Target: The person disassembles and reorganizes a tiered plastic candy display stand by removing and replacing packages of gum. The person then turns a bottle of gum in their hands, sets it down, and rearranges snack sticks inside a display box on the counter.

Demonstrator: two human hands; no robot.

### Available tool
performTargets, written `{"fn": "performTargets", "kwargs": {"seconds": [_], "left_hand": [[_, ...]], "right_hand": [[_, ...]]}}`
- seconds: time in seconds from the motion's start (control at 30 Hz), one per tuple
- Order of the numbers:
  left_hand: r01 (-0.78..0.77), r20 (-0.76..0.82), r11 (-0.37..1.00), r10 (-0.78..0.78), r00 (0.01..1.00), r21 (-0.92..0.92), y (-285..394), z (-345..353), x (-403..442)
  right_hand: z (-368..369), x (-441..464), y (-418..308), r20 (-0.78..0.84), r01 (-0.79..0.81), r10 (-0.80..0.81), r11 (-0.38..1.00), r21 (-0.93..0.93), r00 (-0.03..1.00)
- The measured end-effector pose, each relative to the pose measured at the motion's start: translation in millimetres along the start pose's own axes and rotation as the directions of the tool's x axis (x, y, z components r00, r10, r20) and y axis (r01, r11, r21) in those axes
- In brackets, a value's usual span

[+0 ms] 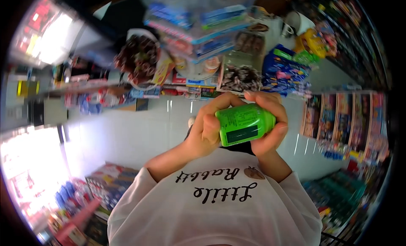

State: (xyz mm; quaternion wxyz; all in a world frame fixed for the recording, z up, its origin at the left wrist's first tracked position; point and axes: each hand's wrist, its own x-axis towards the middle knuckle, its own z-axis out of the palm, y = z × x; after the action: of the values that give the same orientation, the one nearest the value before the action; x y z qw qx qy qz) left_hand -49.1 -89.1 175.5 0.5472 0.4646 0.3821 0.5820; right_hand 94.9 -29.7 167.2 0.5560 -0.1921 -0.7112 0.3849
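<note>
A bright green container (242,124) with a dark label panel lies on its side between my two hands, in front of my chest. My left hand (207,129) is curled around its left end, with the fingers bent. At the other end, my right hand (272,119) wraps its fingers and thumb around the narrower, cap-like part. Part of that end is hidden by the fingers. Below the hands is the white shirt (220,216) with black lettering.
Ahead is a counter with a bowl of dark wrapped items (141,62), stacked clear boxes (196,30), a tray of dark pieces (241,76) and blue packets (281,70). Shelves of goods (344,119) stand at right. Patterned boxes (110,182) are at lower left.
</note>
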Motion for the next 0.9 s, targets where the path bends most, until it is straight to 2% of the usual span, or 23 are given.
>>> {"fn": "performTargets", "kwargs": {"seconds": [0.1, 0.23, 0.37, 0.47, 0.6, 0.67, 0.77, 0.87, 0.9], "left_hand": [[0.017, 0.083, 1.0, -0.018, 0.996, 0.018, -19, 13, 18], [0.029, 0.172, 0.999, -0.035, 0.984, 0.038, -40, 66, 46], [-0.006, 0.254, 0.999, -0.007, 0.967, 0.051, -76, 151, 74], [0.003, 0.233, 0.999, -0.013, 0.972, 0.044, -108, 239, 100], [-0.092, 0.243, 0.994, 0.075, 0.967, 0.059, -175, 351, 138], [-0.079, 0.277, 0.995, 0.06, 0.959, 0.061, -183, 400, 159], [-0.106, 0.289, 0.988, 0.07, 0.955, 0.112, -192, 452, 194], [-0.129, 0.267, 0.976, 0.08, 0.961, 0.173, -210, 486, 234], [-0.127, 0.245, 0.977, 0.083, 0.966, 0.171, -217, 495, 250]], "right_hand": [[-21, -8, -11, -0.033, -0.227, 0.226, 0.973, -0.031, 0.974], [-76, -24, -11, -0.175, -0.307, 0.291, 0.949, -0.071, 0.94], [-167, -49, -9, -0.265, -0.309, 0.285, 0.95, -0.052, 0.921], [-253, -74, -5, -0.346, -0.308, 0.259, 0.947, -0.094, 0.902], [-380, -98, 2, -0.425, -0.287, 0.188, 0.941, -0.181, 0.886], [-441, -101, 2, -0.437, -0.303, 0.166, 0.915, -0.267, 0.884], [-511, -89, 9, -0.488, -0.268, 0.106, 0.923, -0.276, 0.867], [-573, -77, 32, -0.584, -0.238, 0.034, 0.931, -0.277, 0.811], [-586, -61, 41, -0.755, -0.19, 0.069, 0.979, -0.075, 0.652]]}}
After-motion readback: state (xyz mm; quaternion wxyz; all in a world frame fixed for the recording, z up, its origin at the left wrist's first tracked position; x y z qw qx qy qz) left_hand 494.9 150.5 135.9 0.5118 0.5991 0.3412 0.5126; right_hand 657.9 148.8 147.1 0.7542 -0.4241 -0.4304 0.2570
